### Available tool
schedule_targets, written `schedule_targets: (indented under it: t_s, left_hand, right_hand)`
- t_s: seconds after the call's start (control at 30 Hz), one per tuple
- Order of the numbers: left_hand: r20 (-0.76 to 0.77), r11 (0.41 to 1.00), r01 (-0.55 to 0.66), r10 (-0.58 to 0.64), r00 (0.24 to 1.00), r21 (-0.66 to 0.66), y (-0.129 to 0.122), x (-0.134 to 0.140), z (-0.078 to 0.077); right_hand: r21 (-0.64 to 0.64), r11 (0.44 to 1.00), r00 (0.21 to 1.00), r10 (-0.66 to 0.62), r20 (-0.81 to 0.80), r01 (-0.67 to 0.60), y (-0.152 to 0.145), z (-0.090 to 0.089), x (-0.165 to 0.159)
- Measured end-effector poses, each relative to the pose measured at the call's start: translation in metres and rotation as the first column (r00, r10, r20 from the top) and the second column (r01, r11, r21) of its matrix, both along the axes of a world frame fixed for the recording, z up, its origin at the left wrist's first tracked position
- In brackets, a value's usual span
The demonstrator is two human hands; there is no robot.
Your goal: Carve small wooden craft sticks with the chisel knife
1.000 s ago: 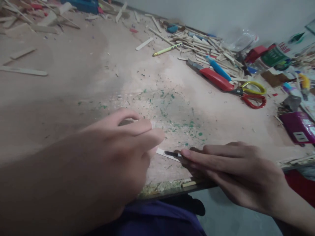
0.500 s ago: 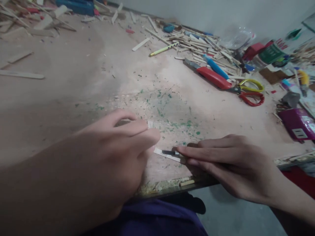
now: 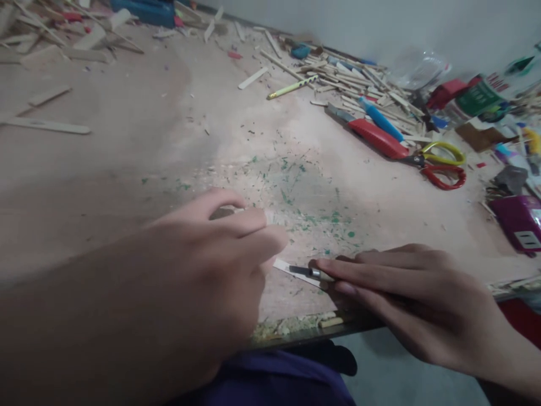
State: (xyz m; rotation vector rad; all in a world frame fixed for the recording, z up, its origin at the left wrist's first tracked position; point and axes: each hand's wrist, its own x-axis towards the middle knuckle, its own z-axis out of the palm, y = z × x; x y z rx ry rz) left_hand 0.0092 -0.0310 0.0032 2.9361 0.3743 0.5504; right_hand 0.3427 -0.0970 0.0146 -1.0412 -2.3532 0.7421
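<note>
Right hand (image 3: 416, 299) grips the knife (image 3: 318, 274); left hand (image 3: 215, 259) curls over the strip (image 3: 280, 264), its hold obscured. Hold the blade (image 3: 298, 270) shallow, its tip clear of the left hand.

The left arm (image 3: 76, 321) looks big and dark, and it comes in from the lower left of the frame. The left hand (image 3: 211, 276) is near the middle, back side up, with its fingers curled. One bent finger (image 3: 224, 195) makes a little gap, and some fingertips are hidden. The right arm (image 3: 502, 349) comes in from the lower right. The right hand (image 3: 414, 293) points left, with its first finger (image 3: 363, 272) stretched out on top and its thumb (image 3: 359, 294) below, pinching tight
</note>
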Motion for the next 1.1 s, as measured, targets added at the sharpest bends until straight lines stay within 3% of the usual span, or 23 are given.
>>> schedule_targets:
  t_s: [0.27,0.47,0.7,0.9,1.1]
  left_hand:
    - [-0.011,1.000,-0.010,0.010,1.000,0.014,-0.0046,0.0019,-0.0010]
    - [-0.014,1.000,-0.007,0.007,1.000,-0.012,-0.0034,0.0024,-0.0004]
    - [-0.026,1.000,-0.006,0.005,1.000,-0.013,0.0004,0.0004,-0.0028]
    - [-0.022,1.000,0.002,-0.002,1.000,-0.007,0.0014,0.0005,0.0004]
    - [-0.020,1.000,0.013,-0.013,1.000,0.016,0.0015,-0.0005,0.0010]
  right_hand:
    - [0.099,0.992,0.988,0.067,0.140,-0.082,-0.0012,-0.0013,0.0073]
    - [0.028,0.999,0.997,0.033,0.075,-0.035,-0.0015,-0.0012,0.0017]
    - [0.156,0.987,0.994,0.031,0.107,-0.048,-0.0014,-0.0090,0.0089]
    - [0.081,0.995,0.995,0.043,0.091,-0.050,-0.0001,-0.0053,0.0052]
    - [0.084,0.995,0.995,0.043,0.094,-0.051,0.0016,-0.0063,0.0022]
